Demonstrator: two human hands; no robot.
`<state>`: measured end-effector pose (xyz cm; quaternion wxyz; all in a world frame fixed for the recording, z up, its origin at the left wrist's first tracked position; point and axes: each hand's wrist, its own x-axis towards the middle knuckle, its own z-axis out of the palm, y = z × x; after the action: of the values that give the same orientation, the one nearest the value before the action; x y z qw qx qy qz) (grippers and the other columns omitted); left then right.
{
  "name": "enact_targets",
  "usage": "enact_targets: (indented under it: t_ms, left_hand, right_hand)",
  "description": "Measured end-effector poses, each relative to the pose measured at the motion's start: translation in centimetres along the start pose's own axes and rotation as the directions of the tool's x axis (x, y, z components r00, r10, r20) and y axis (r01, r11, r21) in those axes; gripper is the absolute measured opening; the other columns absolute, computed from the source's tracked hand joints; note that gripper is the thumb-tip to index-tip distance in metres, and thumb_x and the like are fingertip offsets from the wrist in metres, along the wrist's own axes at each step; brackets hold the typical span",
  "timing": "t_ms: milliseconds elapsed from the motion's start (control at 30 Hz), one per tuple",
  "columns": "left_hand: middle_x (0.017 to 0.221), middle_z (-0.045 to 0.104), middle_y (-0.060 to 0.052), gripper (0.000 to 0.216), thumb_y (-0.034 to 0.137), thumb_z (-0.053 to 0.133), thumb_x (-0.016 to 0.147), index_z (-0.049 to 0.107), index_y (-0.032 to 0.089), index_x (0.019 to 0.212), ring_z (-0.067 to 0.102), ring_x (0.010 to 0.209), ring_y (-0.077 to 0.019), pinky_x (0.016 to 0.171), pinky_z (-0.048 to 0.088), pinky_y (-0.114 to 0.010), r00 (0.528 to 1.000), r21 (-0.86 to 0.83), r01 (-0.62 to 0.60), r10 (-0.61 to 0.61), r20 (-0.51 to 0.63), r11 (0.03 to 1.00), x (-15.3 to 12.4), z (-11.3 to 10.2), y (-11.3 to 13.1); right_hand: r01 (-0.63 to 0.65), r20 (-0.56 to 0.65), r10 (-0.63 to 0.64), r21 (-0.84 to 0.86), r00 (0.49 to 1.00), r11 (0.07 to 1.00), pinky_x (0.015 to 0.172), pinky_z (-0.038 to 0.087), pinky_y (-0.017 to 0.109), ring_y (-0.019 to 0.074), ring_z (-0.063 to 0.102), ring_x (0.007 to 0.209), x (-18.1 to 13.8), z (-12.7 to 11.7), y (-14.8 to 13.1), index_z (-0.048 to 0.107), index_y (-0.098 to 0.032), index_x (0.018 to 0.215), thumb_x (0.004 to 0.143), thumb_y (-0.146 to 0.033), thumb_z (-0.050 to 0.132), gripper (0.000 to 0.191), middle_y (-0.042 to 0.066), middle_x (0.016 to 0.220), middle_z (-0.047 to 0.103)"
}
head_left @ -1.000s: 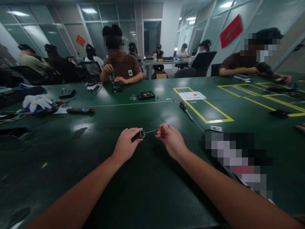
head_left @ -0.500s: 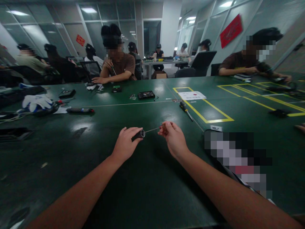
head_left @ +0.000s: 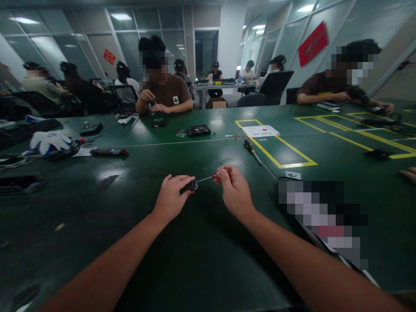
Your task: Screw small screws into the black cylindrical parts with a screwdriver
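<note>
My left hand (head_left: 173,196) is closed round a short black cylinder (head_left: 188,186), whose round ringed end faces right; its exact kind I cannot make out. In my right hand (head_left: 235,190), thumb and fingers pinch the red handle of a thin screwdriver (head_left: 207,178). Its slim metal shaft runs left to the cylinder's round end; whether the tip touches or enters it is too small to tell. Both hands are held above the dark green table (head_left: 195,260). Beyond my right hand lies a larger black and yellow screwdriver (head_left: 252,151).
A pixelated dark-edged object (head_left: 312,208) lies right of my right forearm. White gloves (head_left: 50,141) and a red-tipped dark tool (head_left: 109,152) are at the left. Farther back are a black device (head_left: 199,130) and a paper sheet (head_left: 261,131). A co-worker (head_left: 165,93) sits opposite.
My right hand has turned at the screwdriver, and more of its red handle shows between the fingers. My left hand keeps its hold. The co-worker opposite has shifted their hands.
</note>
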<state>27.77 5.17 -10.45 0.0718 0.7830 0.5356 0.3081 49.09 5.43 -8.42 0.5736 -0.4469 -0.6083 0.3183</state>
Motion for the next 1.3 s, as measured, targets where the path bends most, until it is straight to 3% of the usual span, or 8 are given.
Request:
enact_targets:
  t_ms: [167, 333, 567, 833, 933, 1033, 1300]
  left_hand:
    - [0.133, 0.069, -0.006, 0.038, 0.021, 0.067, 0.093, 0.068, 0.029, 0.130, 0.061, 0.127, -0.0259, 0.120, 0.030, -0.059, 1.000, 0.009, 0.010, -0.010, -0.001, 1.000, 0.0, 0.2, -0.3]
    - [0.132, 0.069, -0.006, 0.038, 0.020, 0.068, 0.092, 0.068, 0.028, 0.129, 0.061, 0.126, -0.0269, 0.119, 0.031, -0.061, 1.000, -0.004, 0.018, -0.018, 0.001, 1.000, 0.1, 0.2, -0.3]
    - [0.130, 0.064, -0.008, 0.046, 0.023, 0.064, 0.094, 0.060, 0.024, 0.140, 0.063, 0.118, -0.0231, 0.106, 0.051, -0.042, 1.000, -0.074, 0.013, -0.015, -0.021, 0.997, 0.2, -0.7, 0.0]
    - [0.125, 0.065, -0.008, 0.034, 0.024, 0.059, 0.095, 0.063, 0.022, 0.128, 0.065, 0.111, -0.0258, 0.095, 0.055, -0.040, 0.983, -0.024, 0.002, 0.003, 0.185, 1.000, 0.6, -1.5, 0.9]
    - [0.119, 0.067, -0.008, 0.033, 0.024, 0.055, 0.094, 0.063, 0.023, 0.125, 0.067, 0.100, -0.0254, 0.083, 0.056, -0.038, 0.953, -0.013, 0.006, -0.002, 0.303, 1.000, 0.8, -1.3, 1.7]
    - [0.113, 0.068, -0.008, 0.031, 0.020, 0.051, 0.091, 0.064, 0.023, 0.119, 0.067, 0.097, -0.0253, 0.081, 0.055, -0.038, 0.911, -0.002, -0.031, 0.029, 0.411, 1.000, 1.0, -1.0, 2.7]
    - [0.111, 0.071, -0.011, 0.041, 0.037, 0.059, 0.094, 0.066, 0.023, 0.131, 0.069, 0.094, -0.0295, 0.076, 0.054, -0.038, 0.920, 0.177, -0.112, 0.035, 0.391, 0.978, 2.6, 0.9, 2.9]
  right_hand:
    - [0.035, -0.027, -0.037, -0.066, 0.999, 0.997, 0.075, 0.049, 0.037, 0.0213, 0.067, 0.077, -0.2, -0.3, -0.2, 0.062, -0.025, 0.098, 0.103, -0.042, 0.049, 0.022, 0.003, 0.084, 0.070]
    - [0.028, 0.028, -0.026, -0.043, 0.999, 0.999, 0.076, 0.050, 0.036, 0.0211, 0.068, 0.080, -0.2, -0.2, 0.1, 0.062, -0.025, 0.099, 0.103, -0.043, 0.049, 0.022, 0.003, 0.086, 0.070]
    - [0.020, -0.107, -0.019, 0.009, 0.994, 1.000, 0.077, 0.050, 0.036, 0.0203, 0.065, 0.080, 0.4, -0.4, 0.2, 0.062, -0.026, 0.100, 0.102, -0.043, 0.050, 0.021, 0.002, 0.085, 0.069]
    - [0.036, -0.144, -0.028, 0.049, 0.989, 0.998, 0.077, 0.051, 0.036, 0.0203, 0.065, 0.079, 0.7, -0.7, 0.3, 0.064, -0.026, 0.101, 0.101, -0.044, 0.052, 0.021, 0.002, 0.085, 0.069]
    - [0.030, -0.156, -0.024, 0.035, 0.988, 0.999, 0.077, 0.050, 0.036, 0.0202, 0.065, 0.079, 0.8, -0.9, 0.3, 0.064, -0.025, 0.101, 0.101, -0.043, 0.052, 0.022, 0.002, 0.085, 0.069]
    - [0.029, -0.163, -0.023, 0.035, 0.986, 0.999, 0.077, 0.050, 0.035, 0.0204, 0.065, 0.080, 0.8, -1.0, 0.3, 0.064, -0.025, 0.101, 0.101, -0.044, 0.052, 0.022, 0.002, 0.086, 0.069]
    - [0.037, -0.135, -0.035, 0.009, 0.990, 0.999, 0.078, 0.050, 0.035, 0.0203, 0.066, 0.081, 0.7, -0.9, 0.4, 0.063, -0.025, 0.101, 0.102, -0.044, 0.050, 0.023, 0.002, 0.087, 0.069]
